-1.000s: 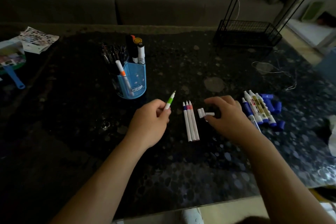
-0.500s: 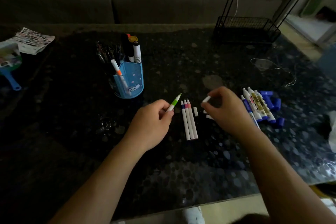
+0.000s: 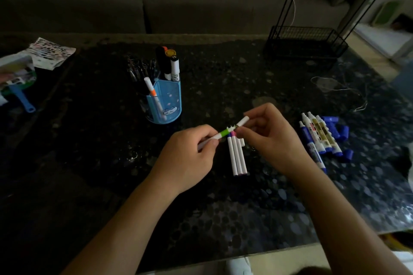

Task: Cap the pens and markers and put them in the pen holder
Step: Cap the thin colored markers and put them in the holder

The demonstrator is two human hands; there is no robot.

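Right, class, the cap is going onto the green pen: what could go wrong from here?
1. The small white cap, pinched in the right hand, could miss the tip of the green pen held by the left hand, so ink may mark a finger.
2. Both hands work just above the three pens lying on the table; a slip might set them rolling.

Glossy, pebble-patterned table [image 3: 223, 212] under smooth plastic pens [image 3: 237, 158].
The blue holder [image 3: 167, 101] looks like shiny plastic; the black basket [image 3: 306, 39] is thin metal wire; the sofa [image 3: 201, 2] behind is matt grey cloth.
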